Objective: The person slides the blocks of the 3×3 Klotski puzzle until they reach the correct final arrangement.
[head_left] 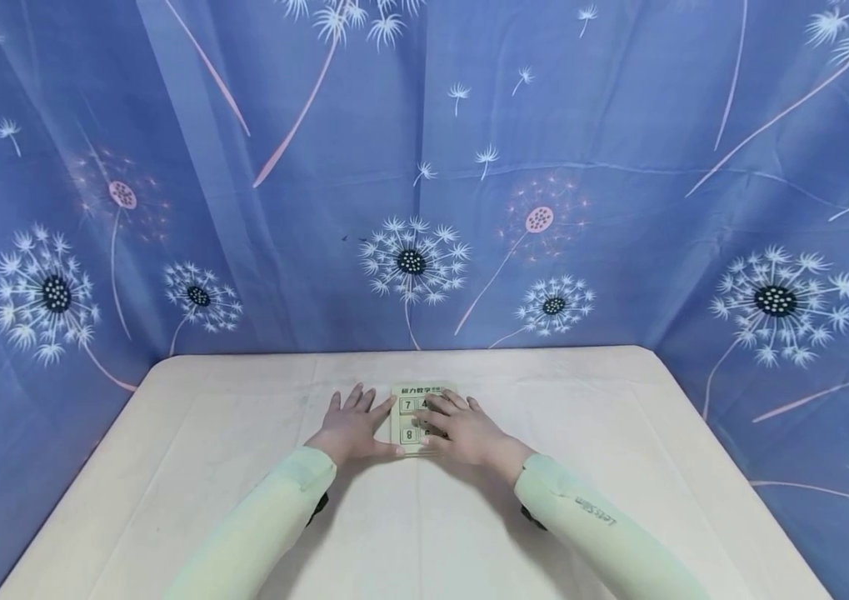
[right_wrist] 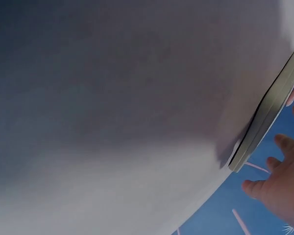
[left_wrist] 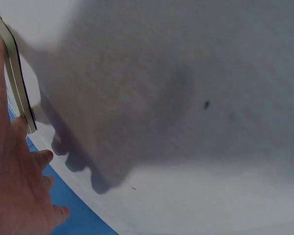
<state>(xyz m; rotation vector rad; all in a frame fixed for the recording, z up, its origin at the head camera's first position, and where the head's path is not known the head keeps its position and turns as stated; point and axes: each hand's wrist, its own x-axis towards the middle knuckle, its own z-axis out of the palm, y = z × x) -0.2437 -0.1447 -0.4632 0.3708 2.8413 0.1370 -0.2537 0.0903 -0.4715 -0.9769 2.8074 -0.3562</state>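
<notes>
A small pale yellow number sliding puzzle (head_left: 396, 429) lies flat on the table, with black-numbered tiles and dark lettering along its far edge. My left hand (head_left: 352, 429) is spread at its left side, the index fingertip near the far left corner and the thumb at the near left corner. The left wrist view shows the puzzle's thick edge (left_wrist: 20, 81) against these fingers. Over the right half of the board lies my right hand (head_left: 466, 432), its fingers extended across the tiles and hiding several of them. In the right wrist view its fingers (right_wrist: 284, 143) appear spread beside the puzzle's edge (right_wrist: 267, 115).
The table (head_left: 229, 467) has a pale cloth cover with rounded far corners. A blue curtain (head_left: 304, 250) with dandelion prints hangs behind it and along both sides. Pale green sleeves (head_left: 259, 521) cover both forearms.
</notes>
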